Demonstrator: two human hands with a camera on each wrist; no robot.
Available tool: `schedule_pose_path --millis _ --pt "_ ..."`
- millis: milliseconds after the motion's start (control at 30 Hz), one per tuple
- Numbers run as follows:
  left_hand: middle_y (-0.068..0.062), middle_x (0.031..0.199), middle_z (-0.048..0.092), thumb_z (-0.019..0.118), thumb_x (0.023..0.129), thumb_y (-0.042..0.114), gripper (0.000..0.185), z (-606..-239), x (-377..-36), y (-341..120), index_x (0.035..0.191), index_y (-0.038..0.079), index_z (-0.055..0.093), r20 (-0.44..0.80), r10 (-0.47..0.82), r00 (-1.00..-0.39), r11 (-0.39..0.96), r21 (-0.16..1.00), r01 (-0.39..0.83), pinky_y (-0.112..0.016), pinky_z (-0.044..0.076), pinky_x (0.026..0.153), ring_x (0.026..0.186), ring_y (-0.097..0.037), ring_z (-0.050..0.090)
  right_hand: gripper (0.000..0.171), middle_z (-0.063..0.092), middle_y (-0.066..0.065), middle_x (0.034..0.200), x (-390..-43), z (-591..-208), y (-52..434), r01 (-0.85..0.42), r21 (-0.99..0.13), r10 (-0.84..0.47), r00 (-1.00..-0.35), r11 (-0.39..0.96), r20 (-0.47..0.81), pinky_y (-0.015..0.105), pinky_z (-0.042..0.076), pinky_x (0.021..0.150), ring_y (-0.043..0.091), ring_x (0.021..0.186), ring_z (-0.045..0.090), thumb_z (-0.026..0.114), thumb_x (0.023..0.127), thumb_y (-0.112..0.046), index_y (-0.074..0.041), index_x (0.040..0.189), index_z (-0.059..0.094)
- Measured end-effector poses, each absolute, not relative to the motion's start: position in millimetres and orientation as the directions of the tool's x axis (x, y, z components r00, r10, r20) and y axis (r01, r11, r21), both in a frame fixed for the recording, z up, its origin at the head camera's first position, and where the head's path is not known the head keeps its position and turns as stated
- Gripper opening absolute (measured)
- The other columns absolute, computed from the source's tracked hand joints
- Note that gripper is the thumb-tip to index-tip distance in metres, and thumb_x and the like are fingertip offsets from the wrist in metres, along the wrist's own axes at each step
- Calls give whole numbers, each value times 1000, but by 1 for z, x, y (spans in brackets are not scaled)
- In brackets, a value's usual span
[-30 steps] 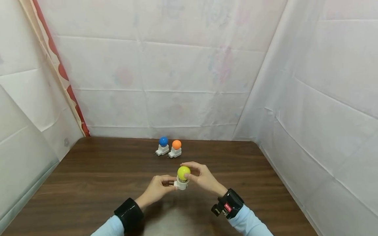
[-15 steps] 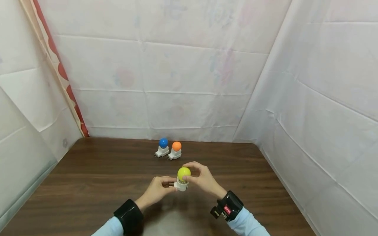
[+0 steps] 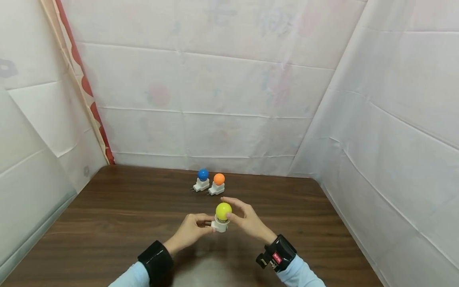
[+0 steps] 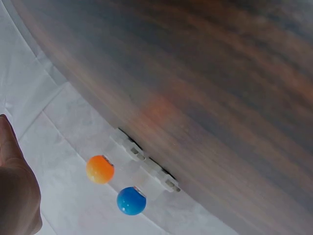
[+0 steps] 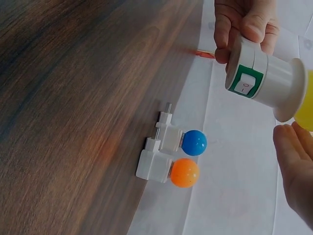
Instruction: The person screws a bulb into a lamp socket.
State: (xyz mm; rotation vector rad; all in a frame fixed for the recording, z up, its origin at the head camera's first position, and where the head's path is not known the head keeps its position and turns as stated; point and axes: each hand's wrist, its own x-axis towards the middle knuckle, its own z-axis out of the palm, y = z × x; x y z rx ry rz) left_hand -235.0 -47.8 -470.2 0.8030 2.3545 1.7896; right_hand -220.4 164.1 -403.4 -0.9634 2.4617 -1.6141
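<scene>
Low over the table, my left hand pinches the plug end of a white plug-in lamp socket between thumb and fingers. A yellow bulb stands upright in the socket's mouth. Around the bulb curve the thumb and fingers of my right hand, with the thumb at its lower right side and a finger behind its top. In the right wrist view the socket shows a rocker switch in a green surround, and only part of the yellow bulb is in view.
Farther back on the brown wooden table stand two more white sockets, one with a blue bulb, the other with an orange bulb. White sheets hang behind the table and along both sides.
My right thumb has slid a little to the right across the yellow bulb over the last half second. The left hand keeps its grip on the socket. The head view has shifted slightly.
</scene>
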Motion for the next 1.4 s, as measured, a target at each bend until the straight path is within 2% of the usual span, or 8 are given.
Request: schedule_pose_path --millis 167,300,433,733,900,1033,1233,1400 --pt "-19 102 66 69 79 6 28 -452 -225 -47 106 -4 66 238 448 -862 200 913 356 -19 53 72 88 -23 66 41 45 22 136 -215 -394 164 -465 -849 -548 -791 250 272 40 43 97 37 122 44 48 93 -3 6 133 40" --pt "-19 101 66 69 79 6 29 -460 -231 -47 105 -5 65 254 440 -861 188 912 365 -20 54 71 86 -18 66 41 46 21 135 -216 -392 164 -446 -858 -550 -797 255 250 41 44 96 36 120 48 49 93 -3 6 132 41" --pt "-17 102 67 70 79 9 29 -474 -240 -46 106 -2 66 263 438 -859 182 910 372 -21 54 70 86 -14 66 41 46 20 135 -216 -390 164 -421 -867 -543 -809 268 225 37 45 95 33 119 50 49 93 -4 5 132 41" --pt "-15 102 67 72 78 17 32 -481 -244 -48 106 2 67 285 436 -854 163 908 386 -22 55 71 86 -14 66 42 47 23 133 -216 -392 163 -408 -874 -519 -824 263 228 51 41 97 37 120 47 52 92 -5 6 131 42" --pt "-15 102 67 71 78 14 31 -481 -244 -48 106 1 67 271 443 -855 176 908 380 -21 54 72 86 -15 66 42 51 19 129 -215 -394 161 -389 -880 -480 -848 273 225 40 48 92 34 115 52 56 90 -6 4 129 46" --pt "-17 101 67 70 79 7 28 -476 -240 -46 105 -2 66 261 447 -856 185 909 374 -20 54 71 87 -20 66 41 54 18 126 -214 -395 162 -373 -884 -451 -865 283 221 30 50 89 31 111 56 58 88 -6 4 127 48" --pt "-21 100 66 68 78 1 26 -454 -229 -44 103 -7 65 259 447 -857 198 905 376 -19 54 71 87 -27 66 40 57 16 123 -214 -397 163 -355 -887 -399 -889 294 224 25 52 82 26 105 59 63 85 -8 0 123 53" --pt "-21 98 66 68 78 0 25 -452 -230 -43 102 -7 65 265 445 -855 204 900 385 -19 53 71 86 -26 66 40 58 16 121 -220 -405 165 -362 -891 -389 -889 274 241 25 52 81 30 106 58 65 84 -8 -1 122 54"
